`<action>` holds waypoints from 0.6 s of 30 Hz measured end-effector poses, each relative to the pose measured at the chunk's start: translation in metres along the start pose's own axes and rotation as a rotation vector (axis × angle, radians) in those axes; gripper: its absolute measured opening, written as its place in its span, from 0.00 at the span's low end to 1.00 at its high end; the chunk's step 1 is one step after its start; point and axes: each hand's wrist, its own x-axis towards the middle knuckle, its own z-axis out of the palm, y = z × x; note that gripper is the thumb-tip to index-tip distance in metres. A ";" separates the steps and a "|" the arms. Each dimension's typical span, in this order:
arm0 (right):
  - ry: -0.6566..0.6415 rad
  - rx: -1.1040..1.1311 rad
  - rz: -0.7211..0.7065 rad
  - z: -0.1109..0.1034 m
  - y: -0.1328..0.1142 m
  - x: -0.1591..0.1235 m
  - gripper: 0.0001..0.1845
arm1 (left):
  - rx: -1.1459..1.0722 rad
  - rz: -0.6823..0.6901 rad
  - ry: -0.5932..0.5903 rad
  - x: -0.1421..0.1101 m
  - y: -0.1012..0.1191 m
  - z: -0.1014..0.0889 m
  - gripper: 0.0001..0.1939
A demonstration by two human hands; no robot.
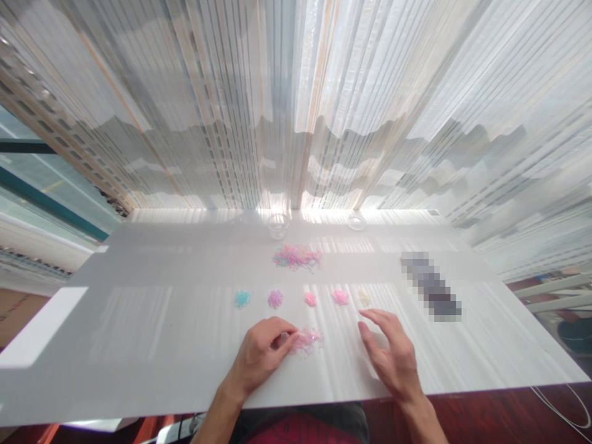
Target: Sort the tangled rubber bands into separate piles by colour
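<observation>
My left hand [269,348] is closed in a pinch at the left edge of a loose pink and lilac pile of what look like small rubber bands [309,340]. Its fingertips touch the pile; exactly which strands they grip is too small to tell. My right hand [389,353] is open, thumb and forefinger apart, just below a small pale yellow heap [364,298]. In the same row lie a turquoise heap [242,299], a purple heap [275,299], a coral pink heap [309,299] and a bright pink heap [340,297].
Behind the row lies a larger mixed-colour pile [297,256]. A clear bowl [278,227] and a clear shallow dish or lid [356,222] stand at the back of the white table [194,364]. A pixelated object [431,287] lies to the right. Sheer curtains [296,111] hang behind.
</observation>
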 end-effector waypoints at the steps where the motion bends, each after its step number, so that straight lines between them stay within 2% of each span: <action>1: -0.026 0.040 -0.014 0.008 -0.008 -0.003 0.08 | 0.003 0.003 0.000 0.000 0.000 0.000 0.08; 6: -0.146 0.165 -0.049 0.032 -0.024 -0.005 0.10 | -0.003 0.000 -0.010 0.000 0.001 0.000 0.08; 15: -0.294 0.178 -0.080 0.042 -0.036 -0.011 0.17 | -0.026 -0.023 0.023 0.000 0.002 0.000 0.08; 18: -0.318 0.143 -0.087 0.046 -0.038 -0.010 0.14 | -0.033 -0.022 0.057 -0.001 0.004 -0.002 0.08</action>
